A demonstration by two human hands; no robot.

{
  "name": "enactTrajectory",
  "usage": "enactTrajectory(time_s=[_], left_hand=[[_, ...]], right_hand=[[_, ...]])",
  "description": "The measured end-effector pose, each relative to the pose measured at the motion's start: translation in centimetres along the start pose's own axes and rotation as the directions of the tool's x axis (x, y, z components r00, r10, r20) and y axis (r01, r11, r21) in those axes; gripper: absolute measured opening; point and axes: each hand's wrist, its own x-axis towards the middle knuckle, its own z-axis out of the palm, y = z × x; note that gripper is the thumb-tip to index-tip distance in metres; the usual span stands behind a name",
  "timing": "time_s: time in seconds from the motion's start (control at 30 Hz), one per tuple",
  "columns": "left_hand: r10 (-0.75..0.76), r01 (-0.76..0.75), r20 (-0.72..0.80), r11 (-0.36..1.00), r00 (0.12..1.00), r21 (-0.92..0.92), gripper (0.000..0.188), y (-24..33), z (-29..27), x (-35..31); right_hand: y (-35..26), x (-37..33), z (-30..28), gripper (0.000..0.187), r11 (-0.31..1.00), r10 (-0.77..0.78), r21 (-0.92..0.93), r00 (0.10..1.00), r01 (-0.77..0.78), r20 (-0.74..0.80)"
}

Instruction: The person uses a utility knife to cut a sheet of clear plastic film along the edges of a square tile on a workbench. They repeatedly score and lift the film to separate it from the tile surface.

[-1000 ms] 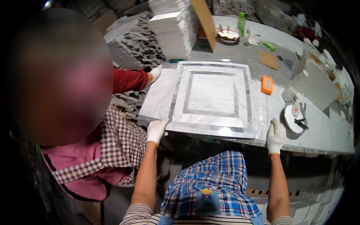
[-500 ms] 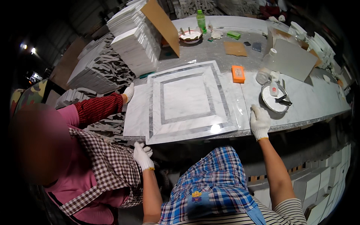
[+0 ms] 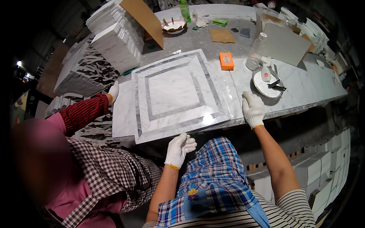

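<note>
A square marble panel (image 3: 173, 93), white with two grey inlaid frames, lies on the stone-topped table in front of me. My left hand (image 3: 180, 149), in a white knit glove, is just below the panel's near edge. Its fingers are curled in and nothing shows in them. My right hand (image 3: 253, 109), gloved too, rests at the table's near edge right of the panel, fingers stretched out and holding nothing. At the left a co-worker's gloved hand (image 3: 114, 91) touches the edge of the white slab (image 3: 122, 110) beside the panel.
Stacked marble tiles (image 3: 118, 49) with a brown board (image 3: 146, 22) stand back left. An orange box (image 3: 226, 61), a clear bottle (image 3: 256, 53) and a bowl (image 3: 260, 89) holding a squeeze bottle and black-handled tool are to the right. A green bottle (image 3: 185, 11) stands farther back.
My left hand has moved right along the panel's near edge, its fingers now more curled. The whole view has shifted, so the table sits farther left and higher. My right hand stays at the table edge.
</note>
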Motion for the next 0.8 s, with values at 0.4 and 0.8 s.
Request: enactTrajectory(time_s=[0.4, 0.8], left_hand=[[0.0, 0.005, 0.023, 0.978, 1.0, -0.209, 0.015, 1.0, 3.1, -0.5], [0.012, -0.026, -0.083, 0.984, 0.996, -0.176, 0.02, -0.3, 1.8, 0.3]], right_hand=[[0.1, -0.1, -0.1, 0.024, 1.0, 0.02, 0.002, 0.999, -0.02, 0.03], [0.0, 0.1, -0.5, 0.023, 1.0, -0.003, 0.027, 1.0, 0.003, 0.014]])
